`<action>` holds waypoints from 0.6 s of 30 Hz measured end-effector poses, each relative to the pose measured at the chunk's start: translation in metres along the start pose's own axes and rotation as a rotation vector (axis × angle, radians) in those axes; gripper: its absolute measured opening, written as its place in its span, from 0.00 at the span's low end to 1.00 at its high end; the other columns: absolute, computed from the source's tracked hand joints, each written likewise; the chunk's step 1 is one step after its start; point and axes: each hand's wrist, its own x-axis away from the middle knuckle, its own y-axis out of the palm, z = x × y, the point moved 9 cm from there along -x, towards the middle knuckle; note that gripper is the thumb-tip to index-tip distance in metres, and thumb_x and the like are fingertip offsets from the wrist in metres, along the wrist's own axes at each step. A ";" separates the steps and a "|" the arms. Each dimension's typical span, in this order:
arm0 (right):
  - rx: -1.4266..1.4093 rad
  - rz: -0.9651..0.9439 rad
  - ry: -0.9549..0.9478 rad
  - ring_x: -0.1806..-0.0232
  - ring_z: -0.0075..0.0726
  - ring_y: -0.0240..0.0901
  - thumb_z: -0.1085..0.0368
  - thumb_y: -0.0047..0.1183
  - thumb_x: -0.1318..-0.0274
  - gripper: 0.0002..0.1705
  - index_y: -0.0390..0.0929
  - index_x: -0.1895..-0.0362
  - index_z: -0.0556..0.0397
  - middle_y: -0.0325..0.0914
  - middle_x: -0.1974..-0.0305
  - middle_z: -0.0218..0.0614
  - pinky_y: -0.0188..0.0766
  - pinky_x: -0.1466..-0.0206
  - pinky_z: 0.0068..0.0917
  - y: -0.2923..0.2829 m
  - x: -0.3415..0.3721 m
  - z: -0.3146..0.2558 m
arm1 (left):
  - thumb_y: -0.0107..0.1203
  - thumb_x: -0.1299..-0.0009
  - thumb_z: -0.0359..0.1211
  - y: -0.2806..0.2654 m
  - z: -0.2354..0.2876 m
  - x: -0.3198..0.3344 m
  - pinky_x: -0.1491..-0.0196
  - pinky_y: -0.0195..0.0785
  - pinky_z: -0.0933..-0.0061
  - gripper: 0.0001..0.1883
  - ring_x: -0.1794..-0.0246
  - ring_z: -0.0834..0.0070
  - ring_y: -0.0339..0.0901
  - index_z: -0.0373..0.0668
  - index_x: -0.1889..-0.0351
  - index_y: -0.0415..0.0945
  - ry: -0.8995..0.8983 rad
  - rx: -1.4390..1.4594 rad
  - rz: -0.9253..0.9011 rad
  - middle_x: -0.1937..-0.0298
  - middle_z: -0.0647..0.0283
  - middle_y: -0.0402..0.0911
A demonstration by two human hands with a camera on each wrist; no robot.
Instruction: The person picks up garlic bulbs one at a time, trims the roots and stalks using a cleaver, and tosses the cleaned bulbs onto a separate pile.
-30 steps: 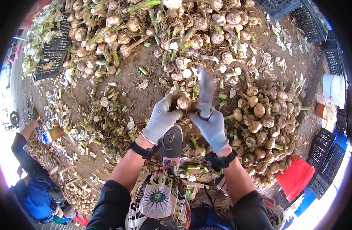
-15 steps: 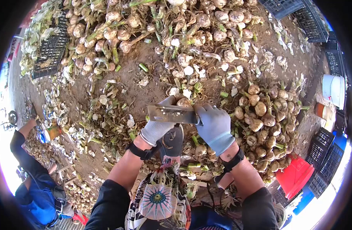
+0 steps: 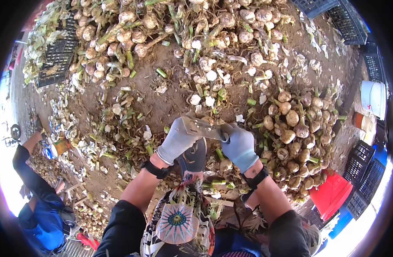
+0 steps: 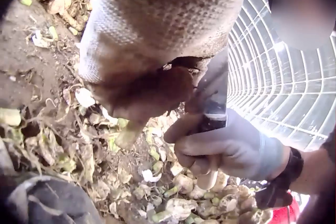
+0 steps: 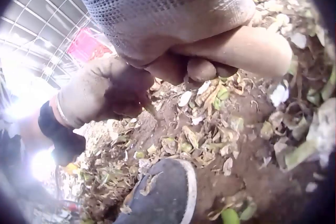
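The gloved left hand (image 3: 177, 138) grips a garlic bulb, mostly hidden behind the knife blade (image 3: 201, 128). In the left wrist view, a pale green stem (image 4: 129, 133) shows below the curled fingers of the left hand (image 4: 163, 29). The gloved right hand (image 3: 239, 144) holds the knife by its handle, the broad blade lying across towards the left hand. Its curled fingers show in the left wrist view, right hand (image 4: 226, 148) beside the blade (image 4: 215, 85). The right wrist view has the right hand (image 5: 173, 22) close to the left (image 5: 100, 90), with the blade not discernible.
Garlic with stems is heaped at the top (image 3: 140, 25); a pile of trimmed bulbs (image 3: 292, 132) lies right. A shoe (image 3: 193, 156) is below the hands. Crates (image 3: 357, 160), a red bucket (image 3: 331, 192) and a white bucket (image 3: 373, 100) stand right. Another person (image 3: 44, 218) sits lower left.
The knife has swung from upright, pointing away, to lying across in front of the bulb at the left hand. Since half a second ago its blade has tilted and shifted slightly right.
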 end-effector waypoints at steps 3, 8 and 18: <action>-0.034 0.016 -0.023 0.65 0.49 0.82 0.64 0.56 0.49 0.15 0.80 0.55 0.40 0.82 0.65 0.37 0.77 0.59 0.43 0.008 0.002 0.008 | 0.57 0.32 0.20 0.007 0.016 0.012 0.50 0.75 0.77 0.18 0.47 0.78 0.78 0.35 0.44 0.73 0.009 0.001 -0.058 0.46 0.60 0.81; -0.234 -0.113 0.365 0.67 0.44 0.84 0.56 0.58 0.45 0.15 0.83 0.55 0.44 0.85 0.70 0.39 0.78 0.63 0.38 0.021 0.018 0.083 | 0.60 0.35 0.21 0.008 0.070 0.029 0.52 0.71 0.79 0.21 0.59 0.80 0.77 0.38 0.43 0.75 0.292 -0.111 -0.044 0.56 0.68 0.80; -0.202 -0.143 0.128 0.66 0.57 0.81 0.56 0.55 0.45 0.16 0.83 0.54 0.43 0.83 0.70 0.46 0.79 0.60 0.43 0.012 -0.013 0.037 | 0.60 0.52 0.23 0.032 0.099 0.042 0.58 0.66 0.58 0.10 0.59 0.57 0.76 0.41 0.70 0.76 0.766 -0.750 0.047 0.59 0.61 0.78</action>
